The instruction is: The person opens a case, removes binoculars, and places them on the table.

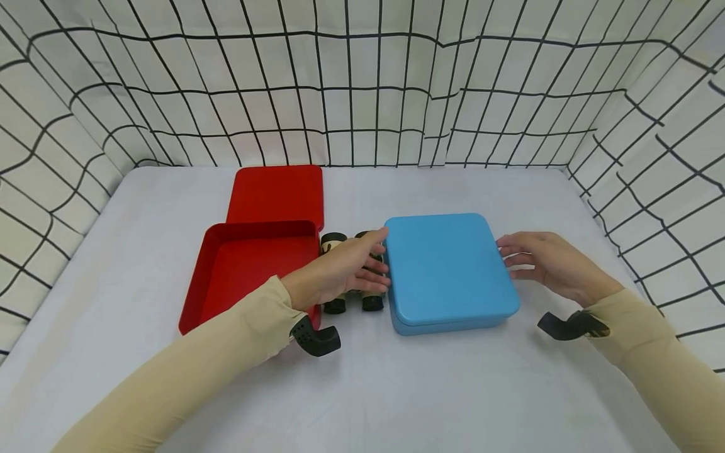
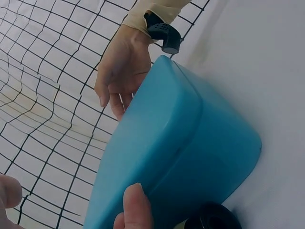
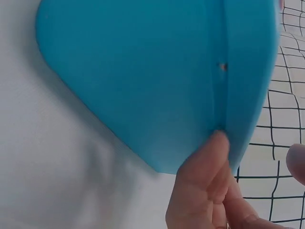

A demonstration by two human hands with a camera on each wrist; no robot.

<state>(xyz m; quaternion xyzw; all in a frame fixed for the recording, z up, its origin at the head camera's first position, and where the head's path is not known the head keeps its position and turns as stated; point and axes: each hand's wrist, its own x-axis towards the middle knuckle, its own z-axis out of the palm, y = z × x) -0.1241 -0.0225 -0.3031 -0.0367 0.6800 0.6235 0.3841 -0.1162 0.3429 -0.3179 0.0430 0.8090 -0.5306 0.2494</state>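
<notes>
A light blue lidded box (image 1: pixel 447 270) lies flat on the white table, its lid on. At its left side is my left hand (image 1: pixel 345 270), fingers loosely extended and fingertips right at the wall; in the left wrist view a fingertip (image 2: pixel 137 207) overlaps the lid's edge. On the opposite side, my right hand (image 1: pixel 552 264) has its fingertips at the box. The right wrist view shows those fingers (image 3: pixel 205 167) touching the seam under the lid's rim, thumb apart. Camouflage-patterned binoculars (image 1: pixel 372 302) with black ends lie beneath my left hand, partly hidden by it.
To the left sits an uncovered red box (image 1: pixel 255 258), its rim partly behind my left forearm. A red lid (image 1: pixel 277 192) lies flat behind it. White walls with a black grid (image 1: pixel 362 88) enclose the table at the back and sides.
</notes>
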